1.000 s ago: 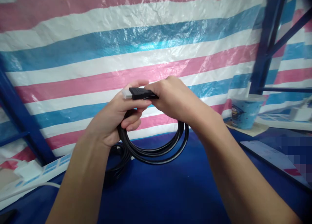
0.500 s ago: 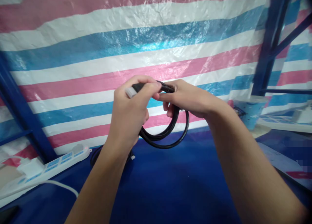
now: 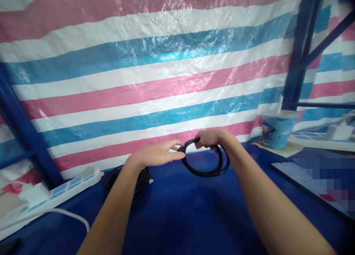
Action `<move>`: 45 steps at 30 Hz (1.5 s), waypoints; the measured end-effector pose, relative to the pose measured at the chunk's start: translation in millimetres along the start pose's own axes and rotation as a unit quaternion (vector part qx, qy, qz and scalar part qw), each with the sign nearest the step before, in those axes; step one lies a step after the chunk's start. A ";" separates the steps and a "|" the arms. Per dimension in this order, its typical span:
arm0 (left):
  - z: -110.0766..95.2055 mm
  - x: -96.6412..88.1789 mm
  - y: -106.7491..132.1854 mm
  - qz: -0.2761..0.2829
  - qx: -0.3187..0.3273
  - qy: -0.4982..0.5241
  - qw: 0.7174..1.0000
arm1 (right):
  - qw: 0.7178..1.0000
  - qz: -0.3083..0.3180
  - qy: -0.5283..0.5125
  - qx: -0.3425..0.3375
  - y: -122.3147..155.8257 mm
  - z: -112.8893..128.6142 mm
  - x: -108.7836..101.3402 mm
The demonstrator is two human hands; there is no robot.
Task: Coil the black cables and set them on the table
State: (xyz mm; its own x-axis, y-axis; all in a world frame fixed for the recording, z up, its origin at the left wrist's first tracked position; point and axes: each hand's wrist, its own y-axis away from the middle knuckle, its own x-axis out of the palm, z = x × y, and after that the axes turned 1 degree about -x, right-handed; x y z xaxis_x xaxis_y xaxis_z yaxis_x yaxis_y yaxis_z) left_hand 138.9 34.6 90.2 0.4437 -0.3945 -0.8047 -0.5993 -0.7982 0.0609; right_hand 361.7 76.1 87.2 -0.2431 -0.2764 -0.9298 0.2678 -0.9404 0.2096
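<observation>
A black cable [image 3: 203, 174], wound into a few loops, hangs between my hands above the blue table. My right hand [image 3: 211, 138] is closed round the top of the loops, its fingertips partly hidden. At the left side of the coil, my left hand [image 3: 152, 154] has its thumb and fingers at the dark connector end [image 3: 181, 149], which sits between the fingertips. Behind my left forearm, a second black cable coil [image 3: 142, 182] with a small pale tip lies on the table.
A white power strip [image 3: 74, 183] with a plugged-in adapter [image 3: 34, 194] is on the left. To the right stand a blue paper cup [image 3: 279, 131] on a tan mat [image 3: 291, 148] and a flat panel [image 3: 301, 181]. Striped sheeting [image 3: 166, 81] hangs behind the blue table [image 3: 188, 218].
Both hands have lowered toward the table with the cable. My left hand has shifted from wrapping the light-tipped connector to the coil's left side, and the loops are spread wider.
</observation>
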 end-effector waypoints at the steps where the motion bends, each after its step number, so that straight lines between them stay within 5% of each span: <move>1: 3.7 0.3 -3.6 0.000 -0.015 -0.026 1.000 | 0.999 0.018 0.011 0.042 -12.0 -8.2 8.0; 4: 8.1 -3.9 -5.3 -0.008 -0.016 -0.049 0.999 | 0.990 0.060 0.022 0.123 -42.2 -28.5 31.6; 9: 0.1 -10.8 5.3 -0.001 0.008 -0.091 0.996 | 0.981 0.102 0.017 0.161 -63.1 -45.5 55.2; 18: 8.6 -15.7 6.0 -0.022 -0.084 -0.123 0.989 | 0.990 0.044 0.039 0.125 -62.6 -39.8 40.8; 25: 67.4 -31.2 12.4 -0.064 -0.235 -0.140 0.960 | 0.996 -0.084 -0.004 -0.005 -42.5 -18.0 12.2; 31: 108.8 -5.5 4.6 0.085 -0.318 -0.107 0.938 | 0.985 -0.146 -0.023 -0.090 -13.8 14.1 -7.5; 35: 92.7 4.4 -3.2 0.139 -0.377 -0.160 0.902 | 0.982 -0.159 -0.023 -0.103 -0.2 27.5 -10.3; 39: 63.9 13.7 -10.9 0.137 -0.394 -0.256 0.872 | 0.980 -0.167 -0.022 -0.110 13.0 38.8 -13.5; 45: 49.1 -9.0 9.7 0.052 -0.344 -0.255 0.902 | 0.974 -0.189 -0.022 -0.125 39.4 52.8 -21.3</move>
State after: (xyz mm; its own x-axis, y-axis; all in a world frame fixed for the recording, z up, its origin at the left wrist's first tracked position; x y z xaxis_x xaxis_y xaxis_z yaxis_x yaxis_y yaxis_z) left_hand 96.4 52.8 69.1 -0.0609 -0.3633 -0.9297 0.0126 -0.9316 0.3632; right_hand 328.3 34.4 131.2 -0.4065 0.0661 -0.9113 0.3688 -0.9007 -0.2298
